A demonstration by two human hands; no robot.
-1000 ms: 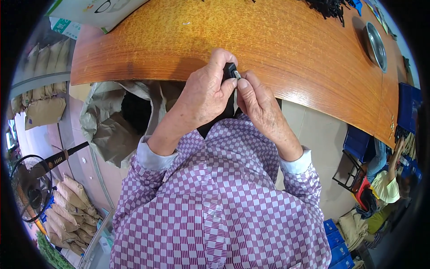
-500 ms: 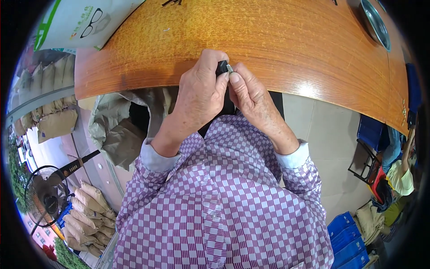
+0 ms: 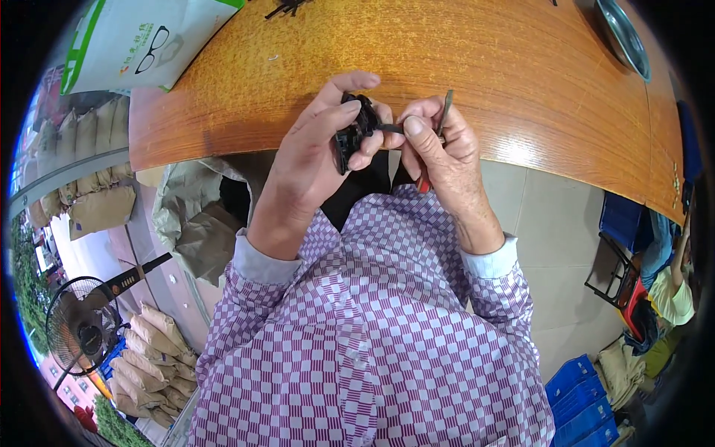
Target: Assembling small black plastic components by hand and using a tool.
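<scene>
My left hand (image 3: 298, 156) is closed around a black moulded part (image 3: 359, 123), perhaps several pieces together; its exact kind does not show. From it a short black strip (image 3: 391, 128) reaches toward my right hand (image 3: 443, 153), whose thumb and forefinger pinch the strip's end. Also gripped in my right hand is a slim metal blade (image 3: 447, 108) that sticks up past the fingers. A red handle end (image 3: 424, 182) shows below the same palm. Both hands are above the table's near edge, in front of my body.
The brown wooden table (image 3: 491, 59) bears a white-green bag (image 3: 112, 52) at left, thin black pieces (image 3: 287, 7) at the far edge and a metal bowl (image 3: 624, 41) at right. A grey sack (image 3: 197, 223) stands below left, beside a fan (image 3: 82, 328). Another person (image 3: 670, 294) sits at far right.
My left hand has turned and opened out, exposing the black part in it. My right hand has moved slightly right, and the blade and red handle end now show.
</scene>
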